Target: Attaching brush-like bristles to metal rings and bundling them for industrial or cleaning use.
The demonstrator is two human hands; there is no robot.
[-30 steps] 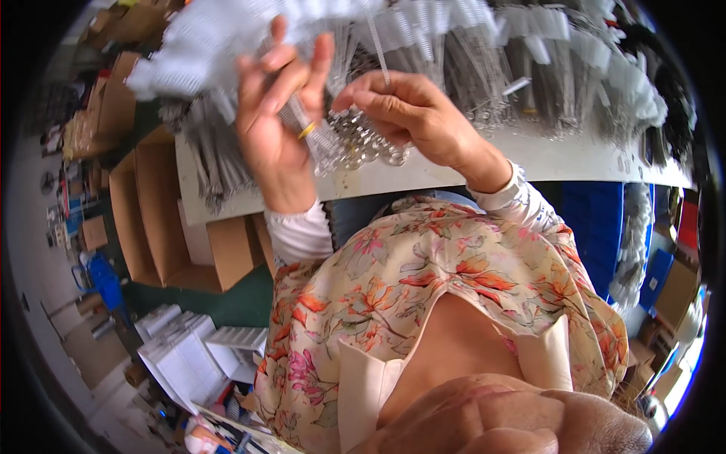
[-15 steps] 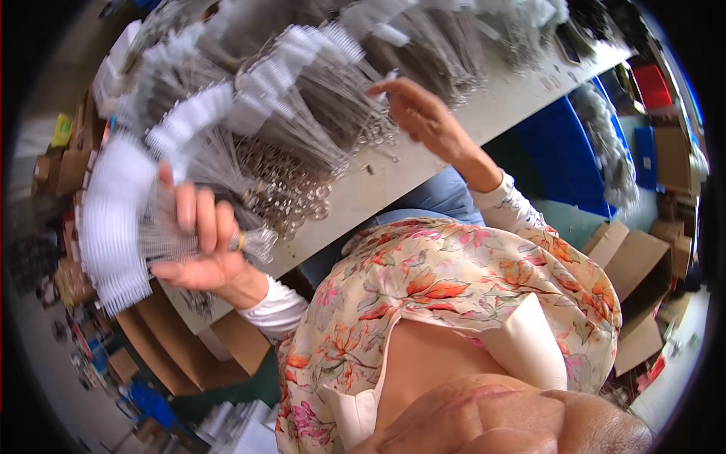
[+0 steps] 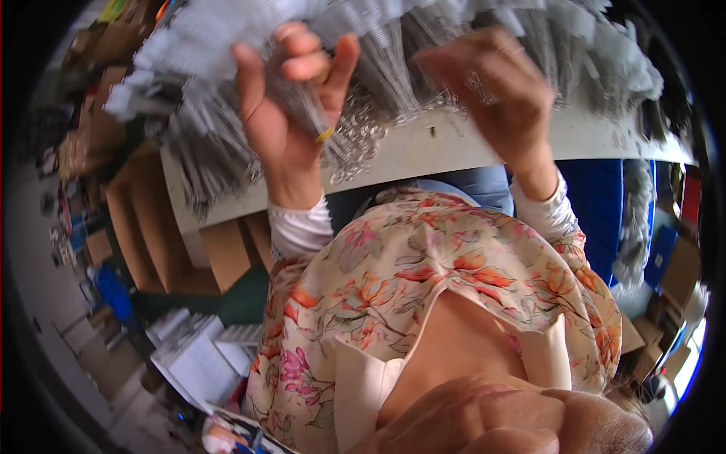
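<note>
My left hand [image 3: 283,129] is palm up, its fingers partly curled round a bundle of thin grey wire pieces [image 3: 308,106]. A yellow band [image 3: 325,135] wraps the bundle near its looped end, and its far end merges with white pieces behind the fingers. Over the table's right-hand part hangs my right hand [image 3: 514,106], smeared by motion. Small wire loops [image 3: 478,87] show against it; whether it holds them I cannot tell. Behind both hands stand many similar bundles [image 3: 389,72] with white ends pointing away and metal loops toward me.
The bundles lie along a pale table [image 3: 446,147], whose front edge passes before my body. Open cardboard boxes [image 3: 151,227] stand below its left end. Under the right side is a blue bin [image 3: 594,200], with more grey-white wire pieces [image 3: 634,227] beside it.
My left hand has moved right and away from me with the bundle, turning it so the white ends point away. My right hand has moved right. The view has shifted.
</note>
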